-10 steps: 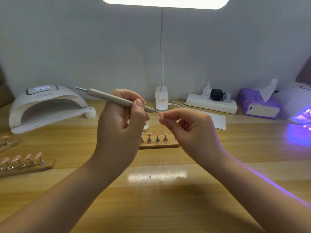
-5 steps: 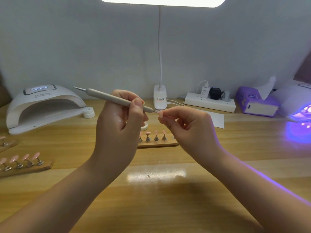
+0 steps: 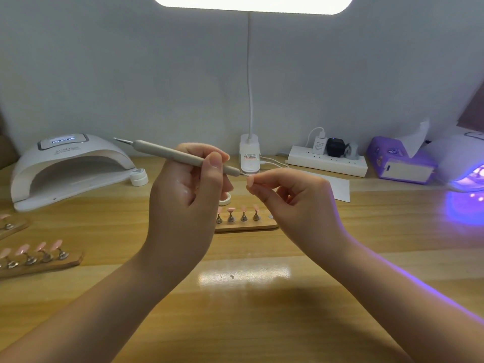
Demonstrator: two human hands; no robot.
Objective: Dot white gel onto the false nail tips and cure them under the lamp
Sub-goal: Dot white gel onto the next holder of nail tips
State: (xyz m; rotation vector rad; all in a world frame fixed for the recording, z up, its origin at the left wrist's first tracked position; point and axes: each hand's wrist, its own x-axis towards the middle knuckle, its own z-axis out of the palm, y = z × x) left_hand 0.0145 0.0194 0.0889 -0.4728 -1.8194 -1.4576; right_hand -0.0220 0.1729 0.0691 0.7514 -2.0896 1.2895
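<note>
The dotting pen (image 3: 180, 155) was plain grey with a silver metal tip at each end. Nail tips (image 3: 237, 210) on the centre holder (image 3: 246, 227) were pink, on silver stands; the holder was light wood. Tips on the left holder (image 3: 42, 263) were the same pink, on like wood. The table (image 3: 243, 310) was yellow-brown with a straight wood grain. The left lamp (image 3: 68, 166) was white, its display lit blue. The right lamp (image 3: 461, 163) was white and cast violet light on the table. The jar (image 3: 138, 176) was white. The tissue box (image 3: 400, 163) was purple. The power strip (image 3: 327, 162) was white, carrying one black plug (image 3: 335, 147). The wall (image 3: 131, 74) was plain pale grey.
</note>
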